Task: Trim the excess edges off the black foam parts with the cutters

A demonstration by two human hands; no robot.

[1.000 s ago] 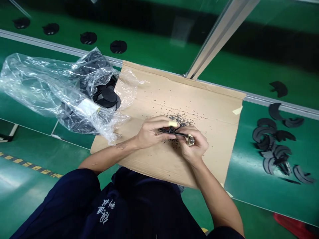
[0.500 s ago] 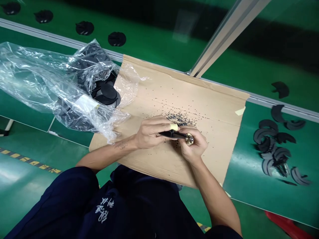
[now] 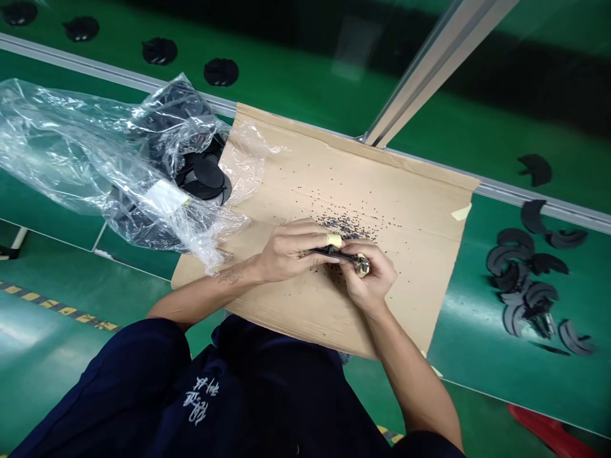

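My left hand (image 3: 296, 253) is closed on a flat black plastic part (image 3: 328, 253), which I see nearly edge-on over the cardboard. A pale yellow wrap (image 3: 334, 240) covers one of its fingertips. Close on the right, my right hand (image 3: 371, 272) is wrapped round a small shiny metal tool (image 3: 363, 265) whose kind I cannot make out. The right end of the black part meets the fingers of this hand. Beneath and beyond both hands, many tiny black bits (image 3: 346, 224) lie scattered on the cardboard sheet (image 3: 286, 312).
A clear plastic bag (image 3: 95, 152) with black round discs (image 3: 209, 173) spreads over the left side. Curved black pieces (image 3: 513, 261) lie heaped on the green table (image 3: 472, 343) at right. Several black discs (image 3: 221, 72) sit beyond the metal rail, near an upright post (image 3: 420, 70).
The black part has tilted, so less of its flat face shows now. Both hands stay in nearly the same place.
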